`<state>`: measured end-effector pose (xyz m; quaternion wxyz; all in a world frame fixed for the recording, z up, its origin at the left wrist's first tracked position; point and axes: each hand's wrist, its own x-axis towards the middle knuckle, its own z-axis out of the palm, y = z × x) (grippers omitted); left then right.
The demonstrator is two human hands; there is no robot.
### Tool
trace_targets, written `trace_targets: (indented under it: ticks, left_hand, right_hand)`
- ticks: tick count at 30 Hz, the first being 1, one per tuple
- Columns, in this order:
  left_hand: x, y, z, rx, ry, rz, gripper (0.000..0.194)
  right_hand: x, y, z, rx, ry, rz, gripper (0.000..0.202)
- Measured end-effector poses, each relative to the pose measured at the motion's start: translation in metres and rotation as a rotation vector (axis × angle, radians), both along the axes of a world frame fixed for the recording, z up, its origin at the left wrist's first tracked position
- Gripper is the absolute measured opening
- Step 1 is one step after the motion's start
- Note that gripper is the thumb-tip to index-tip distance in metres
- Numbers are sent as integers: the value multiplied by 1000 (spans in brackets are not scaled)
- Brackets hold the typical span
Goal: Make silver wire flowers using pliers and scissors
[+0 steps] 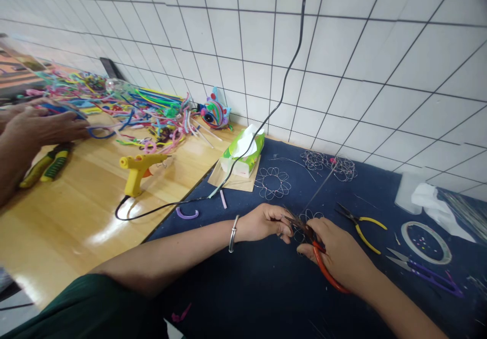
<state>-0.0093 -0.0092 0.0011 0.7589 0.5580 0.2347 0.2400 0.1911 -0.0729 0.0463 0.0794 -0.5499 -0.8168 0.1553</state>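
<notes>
My right hand [338, 247] is closed around a pair of red-handled scissors [329, 273], whose dark, worn blades point left toward my other fingers. My left hand [266, 222] pinches thin wire right at the blade tips. A wire flower shape [314, 216] with looped petals shows partly between and behind my hands, and a straight wire [319, 189] runs from there up to the right. Farther back lies another looped wire flower [273, 183], flat on the dark blue cloth [243, 288]. Exactly where the blades meet the wire is hidden by my fingers.
Yellow-handled pliers [361, 225], purple scissors [426, 273] and a white ring [426, 242] lie right. Wire bundles [344, 169] and a tissue pack [243, 151] stand behind. Left are a yellow glue gun [140, 171], pipe cleaners [152, 105] and another person's hands [45, 126].
</notes>
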Motion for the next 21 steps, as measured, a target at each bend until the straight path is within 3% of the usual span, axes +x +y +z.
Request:
trace_targets:
  ticks: [9,21]
  left_hand:
    - [0,-4,6,-12,8,1,24]
    - [-1,-4,9,-2,25,-12,23]
  right_hand:
    - [1,0,-10,-18,81,-20,10]
    - [3,-1,-13,-39,135,-12,8]
